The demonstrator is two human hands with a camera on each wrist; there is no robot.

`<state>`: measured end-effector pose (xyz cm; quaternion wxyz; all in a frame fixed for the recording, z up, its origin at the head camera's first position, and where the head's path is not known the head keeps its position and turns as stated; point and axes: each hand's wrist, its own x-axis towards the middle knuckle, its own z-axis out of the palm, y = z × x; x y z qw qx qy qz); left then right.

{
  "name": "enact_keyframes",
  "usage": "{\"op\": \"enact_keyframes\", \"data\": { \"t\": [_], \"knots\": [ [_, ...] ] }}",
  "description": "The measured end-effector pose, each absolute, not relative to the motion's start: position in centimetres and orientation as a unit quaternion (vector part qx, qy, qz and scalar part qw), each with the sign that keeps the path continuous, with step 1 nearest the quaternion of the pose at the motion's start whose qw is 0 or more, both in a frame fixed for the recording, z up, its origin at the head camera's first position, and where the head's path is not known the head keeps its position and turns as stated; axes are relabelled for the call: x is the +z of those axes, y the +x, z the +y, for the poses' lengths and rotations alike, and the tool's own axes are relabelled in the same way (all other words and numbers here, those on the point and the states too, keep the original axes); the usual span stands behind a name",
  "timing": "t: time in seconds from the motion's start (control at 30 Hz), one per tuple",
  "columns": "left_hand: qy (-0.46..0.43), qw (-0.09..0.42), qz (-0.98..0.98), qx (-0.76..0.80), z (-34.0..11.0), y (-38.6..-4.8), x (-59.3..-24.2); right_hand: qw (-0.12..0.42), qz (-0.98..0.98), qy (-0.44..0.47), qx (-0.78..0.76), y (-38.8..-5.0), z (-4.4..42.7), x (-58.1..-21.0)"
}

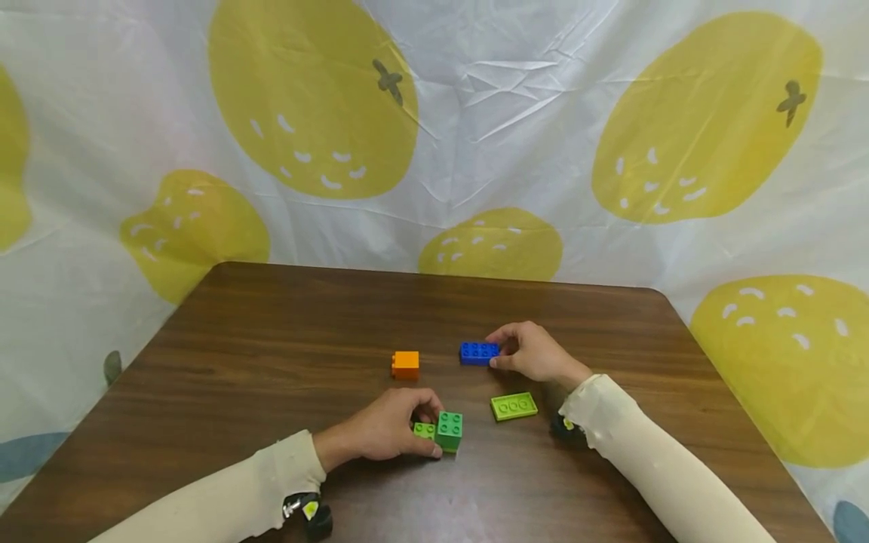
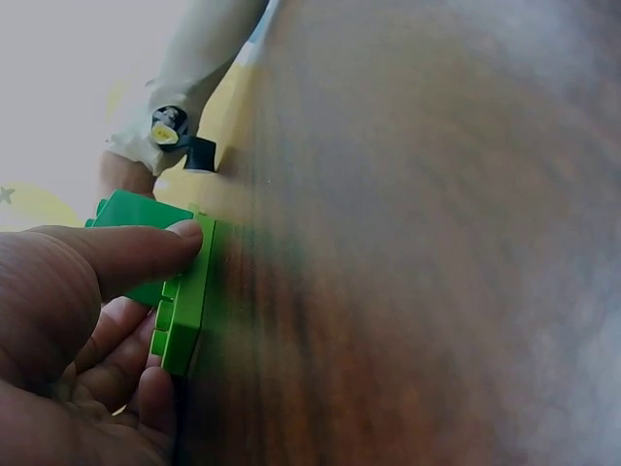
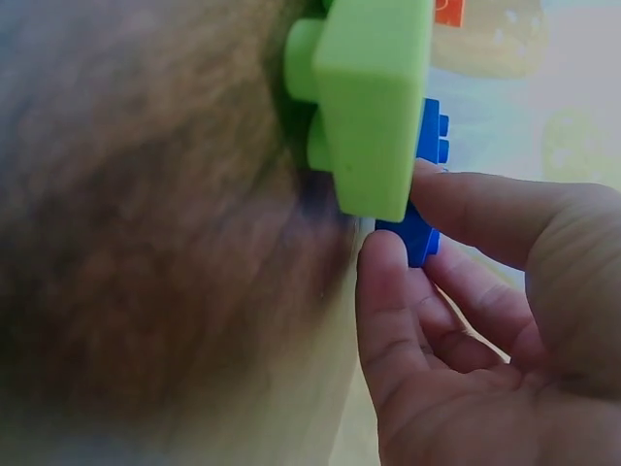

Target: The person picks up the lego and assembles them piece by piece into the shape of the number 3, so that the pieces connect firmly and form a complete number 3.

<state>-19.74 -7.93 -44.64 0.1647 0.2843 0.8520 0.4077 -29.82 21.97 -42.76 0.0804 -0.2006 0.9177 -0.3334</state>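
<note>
My left hand (image 1: pixel 388 430) grips a green brick (image 1: pixel 449 427) joined on top of a lime-green plate brick (image 1: pixel 425 430), just above or on the table. In the left wrist view the thumb presses along this two-brick stack (image 2: pixel 199 291), with fingers curled at the other side. Farther back, my right hand (image 1: pixel 538 353) pinches the right end of a blue eight-stud brick (image 1: pixel 477 352), which sits studs up. The right wrist view shows thumb and fingers about the blue brick (image 3: pixel 415 243), partly hidden behind a nearer lime-green brick (image 3: pixel 374 107).
A loose lime-green plate brick (image 1: pixel 514 406) lies studs down, just in front of the right hand. Between the hands and farther left, an orange brick (image 1: pixel 406 365) rests on its side. All stand on a brown wooden table (image 1: pixel 285 324), with a lemon-patterned curtain (image 1: pixel 502 136) behind.
</note>
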Motion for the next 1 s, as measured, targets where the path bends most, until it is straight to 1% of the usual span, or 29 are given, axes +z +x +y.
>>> {"op": "enact_keyframes", "data": {
  "t": [0.23, 0.53, 0.77, 1.0],
  "knots": [
    [0.284, 0.160, 0.854, 0.405, -8.0, -19.9, -44.7, 0.076, 0.917, -0.194, -0.342, -29.4, 21.8, -42.2],
    [0.286, 0.159, 0.852, 0.409, -7.9, -19.9, -44.7, 0.085, 0.908, -0.184, -0.367, -28.7, 21.6, -41.6],
    [0.286, 0.161, 0.851, 0.411, -7.9, -19.8, -44.8, 0.071, 0.903, -0.188, -0.379, -28.2, 21.3, -41.2],
    [0.283, 0.165, 0.851, 0.412, -8.0, -19.7, -44.9, 0.083, 0.895, -0.184, -0.397, -27.5, 21.0, -40.7]
  ]
}}
